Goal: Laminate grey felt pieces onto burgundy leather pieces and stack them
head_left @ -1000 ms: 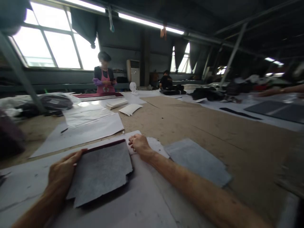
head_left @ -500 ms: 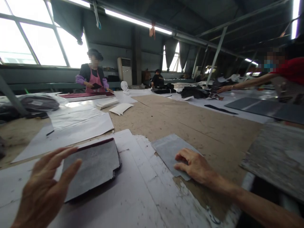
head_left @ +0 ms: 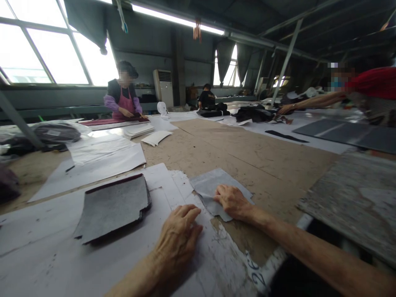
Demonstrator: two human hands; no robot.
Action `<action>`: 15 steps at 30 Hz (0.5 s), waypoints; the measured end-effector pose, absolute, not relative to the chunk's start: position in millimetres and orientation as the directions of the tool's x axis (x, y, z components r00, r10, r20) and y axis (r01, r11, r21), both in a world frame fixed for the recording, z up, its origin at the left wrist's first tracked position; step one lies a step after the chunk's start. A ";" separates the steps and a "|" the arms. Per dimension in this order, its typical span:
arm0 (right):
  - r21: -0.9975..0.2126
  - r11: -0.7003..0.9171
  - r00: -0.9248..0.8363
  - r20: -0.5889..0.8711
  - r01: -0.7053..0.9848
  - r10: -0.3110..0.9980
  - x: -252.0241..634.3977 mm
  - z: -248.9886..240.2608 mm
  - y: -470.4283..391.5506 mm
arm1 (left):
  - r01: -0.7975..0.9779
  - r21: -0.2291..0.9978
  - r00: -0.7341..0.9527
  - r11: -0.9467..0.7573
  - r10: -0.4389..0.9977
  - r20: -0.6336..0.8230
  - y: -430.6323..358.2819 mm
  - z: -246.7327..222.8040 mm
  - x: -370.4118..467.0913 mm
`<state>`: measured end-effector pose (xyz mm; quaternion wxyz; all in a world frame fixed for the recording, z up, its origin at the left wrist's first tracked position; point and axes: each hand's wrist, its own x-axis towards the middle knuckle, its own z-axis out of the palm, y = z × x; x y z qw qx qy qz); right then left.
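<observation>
Right of centre in the lower half of the frame, our right hand (head_left: 232,201) rests palm-down on a pale grey sheet (head_left: 213,179), its fingers bent over the near part of it. The sheet is creased just beside the fingertips, but we cannot tell whether they pinch an edge or only press on it. It lies flat for the most part, partly on the brown top of the bench (head_left: 253,152), with its left corner beside the torn edge of the white paper (head_left: 40,255).

At lower centre our left hand (head_left: 179,231) hangs over that paper, fingers loosely bent, thumb a little apart, nothing visible between them; whether it touches the surface we cannot tell. Left of it, well apart from both hands, a grey panel (head_left: 114,212) lies on the paper, maroon along its far edge and notched at its near right corner, with a darker layer showing beneath.

We judge the step in hand to be getting hold of the pale sheet, with the panel left lying by itself. As we read it, the next move calls for the right fingers to close on a single edge and lift without deepening the crease, and for the left fingers to be ready to steady the near side. A soft, thin sheet like this probably folds easily under a hard grip.
</observation>
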<state>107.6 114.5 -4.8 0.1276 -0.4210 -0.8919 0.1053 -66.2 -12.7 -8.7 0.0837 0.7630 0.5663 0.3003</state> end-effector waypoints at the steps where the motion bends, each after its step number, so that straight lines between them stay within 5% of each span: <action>1: -0.313 0.614 -0.606 0.136 0.724 0.784 108.8 -3.8 116.5 | 0.820 0.458 0.183 -0.344 0.915 0.359 -8.4 -8.5 -63.5; 15: -0.642 0.488 -0.534 0.141 0.592 0.834 118.7 4.9 125.9 | 0.918 0.343 0.103 -0.197 0.956 0.274 35.3 -8.3 -47.6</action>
